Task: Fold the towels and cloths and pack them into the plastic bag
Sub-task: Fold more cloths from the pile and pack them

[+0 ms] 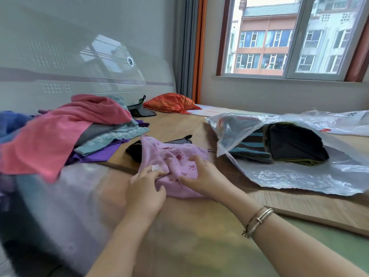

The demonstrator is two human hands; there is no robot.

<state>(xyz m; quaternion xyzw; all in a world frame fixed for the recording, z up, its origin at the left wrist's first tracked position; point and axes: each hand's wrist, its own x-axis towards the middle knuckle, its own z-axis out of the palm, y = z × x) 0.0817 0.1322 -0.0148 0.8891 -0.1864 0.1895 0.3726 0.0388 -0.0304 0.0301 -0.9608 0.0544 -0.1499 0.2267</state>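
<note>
Nearest, both hands work the lilac spotted cloth (173, 166), which lies bunched on the wooden board (219, 226) in front of the person. The left hand (144, 191) pinches a gathered ridge of it near the middle, a white plaster showing on one finger; the right hand (199, 174) has its fingers curled onto the fabric beside it, thumb tucked against the near edge, gripping rather than lying flat.

The cloth is still crumpled, not squared. Folded as it sits, it would likely come out lumpy and take more room in the bag. A black cloth (134, 149) lies partly under its far edge and could be dragged along when the lilac one is lifted.

To the right, the clear plastic bag (299, 172) lies on its side, mouth slack and facing the hands, with a striped towel (250, 146) and a dark folded cloth (295, 141) inside. The limp opening may collapse or the stack may slide out if another piece is pushed in one-handed.

To the left, the pile with the pink towel (60, 132) on top overhangs the edge and could slip.

How many cloths lie beneath that towel cannot be counted. The left foreground is blurred, and the bag's far contents are veiled by glare. Farther back sits an orange bundle (171, 102).
</note>
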